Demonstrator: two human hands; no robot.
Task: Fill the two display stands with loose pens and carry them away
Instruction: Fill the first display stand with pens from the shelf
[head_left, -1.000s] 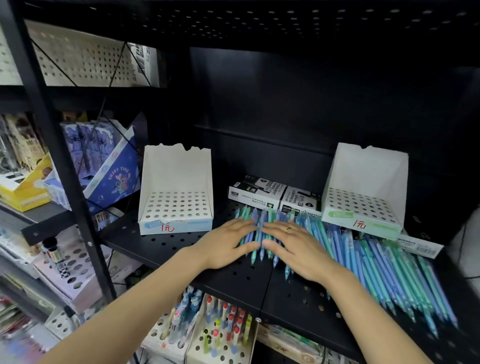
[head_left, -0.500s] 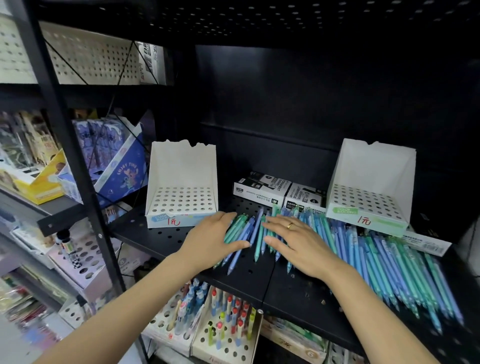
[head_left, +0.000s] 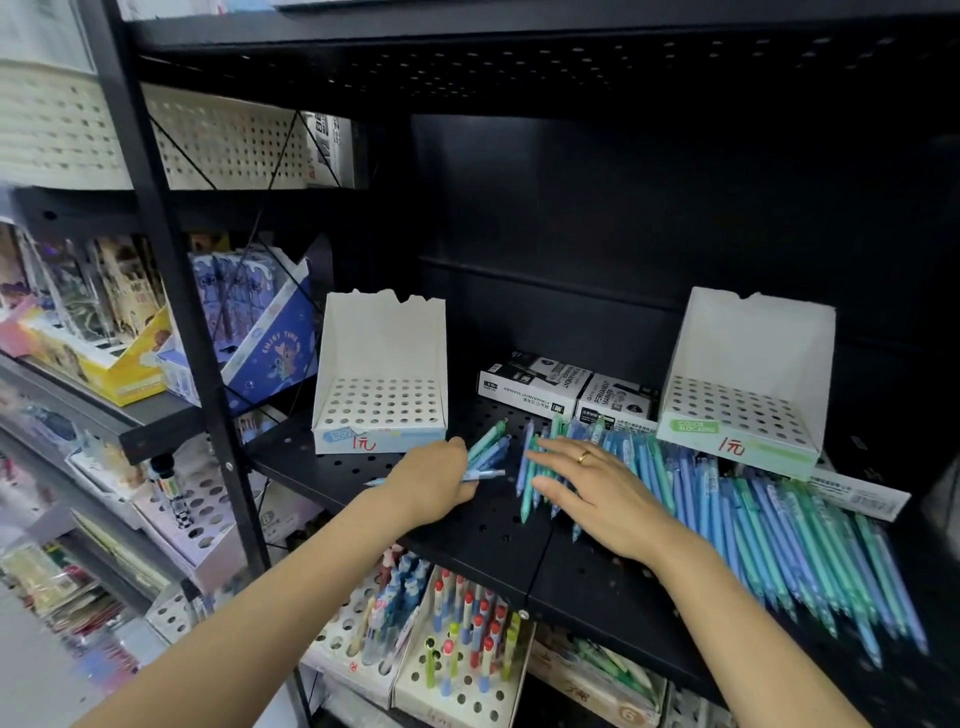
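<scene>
Two empty stands, left stand (head_left: 381, 400) and right stand (head_left: 737, 410), flank marker boxes (head_left: 563, 387) on the shelf (head_left: 493, 540). Left hand (head_left: 434, 480) grasps a few pens (head_left: 488, 449). Right hand (head_left: 602, 491) lies flat, released, on the pen pile (head_left: 779, 530).

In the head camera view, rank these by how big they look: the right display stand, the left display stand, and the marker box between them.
1. Right display stand
2. Left display stand: similar build, so the gap may be only nearness or lens stretch.
3. Marker box: plainly smallest.
</scene>
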